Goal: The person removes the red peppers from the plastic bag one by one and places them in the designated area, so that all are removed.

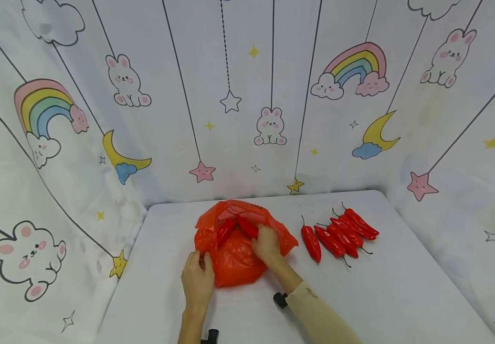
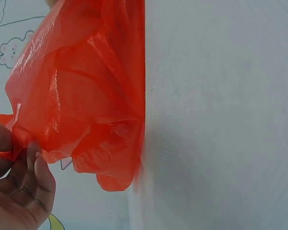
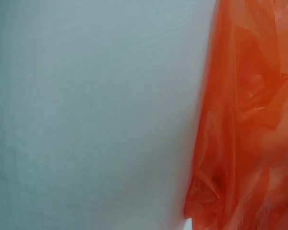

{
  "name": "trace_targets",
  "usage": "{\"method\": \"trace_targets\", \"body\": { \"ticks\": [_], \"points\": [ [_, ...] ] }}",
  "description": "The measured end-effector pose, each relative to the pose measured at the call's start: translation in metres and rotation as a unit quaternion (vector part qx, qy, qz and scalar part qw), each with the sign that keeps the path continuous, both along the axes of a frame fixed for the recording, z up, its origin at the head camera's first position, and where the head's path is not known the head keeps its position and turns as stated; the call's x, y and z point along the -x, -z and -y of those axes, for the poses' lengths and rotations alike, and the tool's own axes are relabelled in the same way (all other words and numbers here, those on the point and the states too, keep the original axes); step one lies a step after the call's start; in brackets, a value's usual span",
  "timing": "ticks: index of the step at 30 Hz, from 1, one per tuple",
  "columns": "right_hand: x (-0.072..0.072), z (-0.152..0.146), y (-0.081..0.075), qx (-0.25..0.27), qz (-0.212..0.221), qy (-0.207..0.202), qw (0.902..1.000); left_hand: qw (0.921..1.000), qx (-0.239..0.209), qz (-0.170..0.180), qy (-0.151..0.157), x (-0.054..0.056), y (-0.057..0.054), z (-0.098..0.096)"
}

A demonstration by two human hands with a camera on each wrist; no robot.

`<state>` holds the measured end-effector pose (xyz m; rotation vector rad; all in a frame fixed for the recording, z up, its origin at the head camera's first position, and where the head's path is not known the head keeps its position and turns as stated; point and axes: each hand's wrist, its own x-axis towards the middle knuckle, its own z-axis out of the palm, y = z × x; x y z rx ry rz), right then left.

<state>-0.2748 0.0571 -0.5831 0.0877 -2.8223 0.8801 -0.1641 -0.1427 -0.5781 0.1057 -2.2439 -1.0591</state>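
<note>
A crinkled red plastic bag (image 1: 236, 270) lies on the white table with its mouth spread open toward the back. My left hand (image 1: 197, 277) pinches the bag's left edge; in the left wrist view its thumb and fingers (image 2: 43, 175) grip a gathered fold of the plastic. At the mouth, my right hand (image 1: 267, 244) holds a red chili pepper (image 1: 246, 226) by its near end, the other end pointing into the opening. Another red chili pepper (image 1: 226, 231) shows inside the bag, left of it. Only the bag's side (image 3: 249, 120) and tabletop appear in the right wrist view.
Right of the bag, several red chili peppers (image 1: 345, 234) with dark stems lie side by side in a slanting row. The nearest one (image 1: 311, 243) lies slightly apart. A white cloth backdrop (image 1: 238, 153) with cartoon rabbits, stars and rainbows stands behind the table (image 1: 384, 296).
</note>
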Motion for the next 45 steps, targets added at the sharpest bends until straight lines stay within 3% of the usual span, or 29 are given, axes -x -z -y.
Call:
{"method": "trace_targets", "body": {
  "ticks": [5, 18, 24, 34, 45],
  "points": [
    [-0.004, -0.002, -0.006, 0.052, 0.012, 0.001, 0.9985, 1.0000, 0.001, 0.001, 0.000, 0.001, 0.000, 0.000],
    [-0.013, 0.000, -0.017, 0.148, -0.009, -0.058, 0.9872, 1.0000, 0.005, 0.001, -0.005, 0.001, 0.001, 0.001],
    [-0.017, 0.000, -0.023, 0.163, -0.030, -0.068, 0.9838, 0.9998, 0.002, 0.017, -0.005, -0.001, 0.000, 0.000],
    [-0.023, 0.002, -0.035, 0.200, -0.065, -0.074, 0.9749, 0.9999, 0.002, -0.014, -0.002, 0.000, 0.000, 0.000],
    [-0.029, 0.003, -0.047, 0.265, -0.083, -0.101, 0.9554, 1.0000, 0.002, -0.007, 0.000, 0.000, 0.000, 0.000]
  ]
}}
